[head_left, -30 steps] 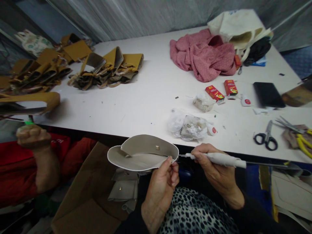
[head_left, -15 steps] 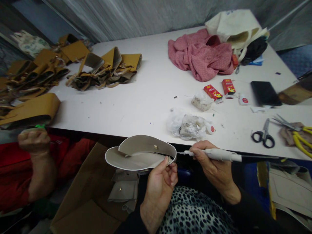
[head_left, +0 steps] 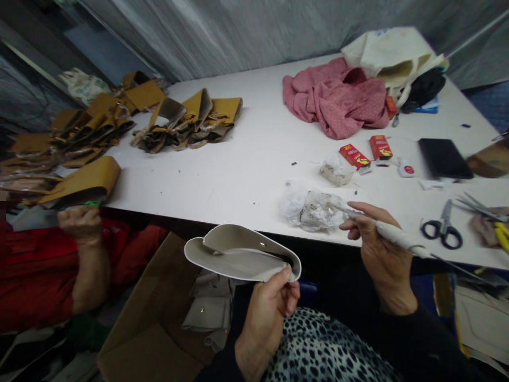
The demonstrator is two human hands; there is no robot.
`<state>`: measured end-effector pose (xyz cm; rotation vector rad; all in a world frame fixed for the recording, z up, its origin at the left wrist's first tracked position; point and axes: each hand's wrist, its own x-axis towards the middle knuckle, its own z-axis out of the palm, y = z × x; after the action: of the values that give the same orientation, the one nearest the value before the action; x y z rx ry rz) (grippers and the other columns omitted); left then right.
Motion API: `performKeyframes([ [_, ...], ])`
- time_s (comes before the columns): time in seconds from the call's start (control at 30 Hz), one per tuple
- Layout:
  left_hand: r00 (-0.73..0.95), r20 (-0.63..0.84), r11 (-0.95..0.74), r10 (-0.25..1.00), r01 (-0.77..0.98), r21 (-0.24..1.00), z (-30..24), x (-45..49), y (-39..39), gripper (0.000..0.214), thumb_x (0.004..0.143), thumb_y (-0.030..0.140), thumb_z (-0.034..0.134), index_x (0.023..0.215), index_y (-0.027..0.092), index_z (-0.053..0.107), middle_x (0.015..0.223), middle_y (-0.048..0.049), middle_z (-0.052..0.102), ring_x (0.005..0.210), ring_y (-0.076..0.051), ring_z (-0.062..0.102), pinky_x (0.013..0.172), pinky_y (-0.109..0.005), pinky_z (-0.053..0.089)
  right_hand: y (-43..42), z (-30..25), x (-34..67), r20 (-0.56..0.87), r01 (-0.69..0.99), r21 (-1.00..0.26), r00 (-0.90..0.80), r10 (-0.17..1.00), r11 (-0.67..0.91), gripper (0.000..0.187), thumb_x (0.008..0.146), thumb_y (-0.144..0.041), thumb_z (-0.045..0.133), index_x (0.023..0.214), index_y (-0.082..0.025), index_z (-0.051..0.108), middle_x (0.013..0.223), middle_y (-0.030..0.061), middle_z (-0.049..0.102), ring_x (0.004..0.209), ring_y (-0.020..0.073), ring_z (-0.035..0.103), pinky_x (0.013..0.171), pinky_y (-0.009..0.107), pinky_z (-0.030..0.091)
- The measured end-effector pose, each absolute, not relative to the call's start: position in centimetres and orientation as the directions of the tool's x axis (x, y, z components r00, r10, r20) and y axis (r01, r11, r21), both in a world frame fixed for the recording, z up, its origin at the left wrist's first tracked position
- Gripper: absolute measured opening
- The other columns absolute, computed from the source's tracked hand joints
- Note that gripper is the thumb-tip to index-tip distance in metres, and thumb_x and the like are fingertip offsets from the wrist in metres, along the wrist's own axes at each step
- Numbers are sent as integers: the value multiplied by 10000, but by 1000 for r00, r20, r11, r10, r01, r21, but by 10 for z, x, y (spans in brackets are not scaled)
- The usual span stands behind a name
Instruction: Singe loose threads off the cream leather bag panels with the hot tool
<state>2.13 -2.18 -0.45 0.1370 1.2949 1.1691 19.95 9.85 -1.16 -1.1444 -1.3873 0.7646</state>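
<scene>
White table [head_left: 222,175]; beige piece [head_left: 234,262] in left hand [head_left: 270,307]

Bags [head_left: 101,103] are being borne by the left of the table [head_left: 199,180], scissors [head_left: 443,228] and 2 boxes [head_left: 355,157] by the right.
Before the near edge, a curved panel [head_left: 238,261] is being held in the left hand [head_left: 268,302]; to its right, a pen-like tool [head_left: 392,233] is being held in the right hand [head_left: 384,265], its tip over or against a wrapped block [head_left: 320,209]. Behind that, another block [head_left: 336,171] is being flanked on the right by the boxes. Behind these, a cloth [head_left: 336,101] is being backed by a tote [head_left: 387,50]. The scissors are being flanked by the right hand and a hand tool [head_left: 501,233]. Below the table, folded pieces [head_left: 209,313] are being held in a carton [head_left: 151,297].
</scene>
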Motion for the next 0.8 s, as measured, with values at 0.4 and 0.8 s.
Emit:
performKeyframes([
  [0.4, -88, -734, 725, 673, -117, 679, -17, -5, -98, 224, 644, 379, 629, 709, 165, 620, 460, 3, 529, 355, -105, 405, 371, -222, 245, 115, 9, 123, 504, 383, -713, -301, 809, 587, 344, 975, -474, 681, 1177, -197, 651, 1082, 117, 753, 941, 282, 722, 805, 401, 551],
  [0.8, -66, -742, 737, 667, -88, 670, -26, 6, -94, 154, 580, 328, 571, 611, 179, 593, 428, 10, 482, 369, -126, 418, 392, -242, 282, 76, 1, 39, 285, 537, -490, -646, 709, 686, 238, 1012, -373, 614, 1141, -179, 570, 929, 94, 729, 889, 263, 688, 744, 317, 440],
])
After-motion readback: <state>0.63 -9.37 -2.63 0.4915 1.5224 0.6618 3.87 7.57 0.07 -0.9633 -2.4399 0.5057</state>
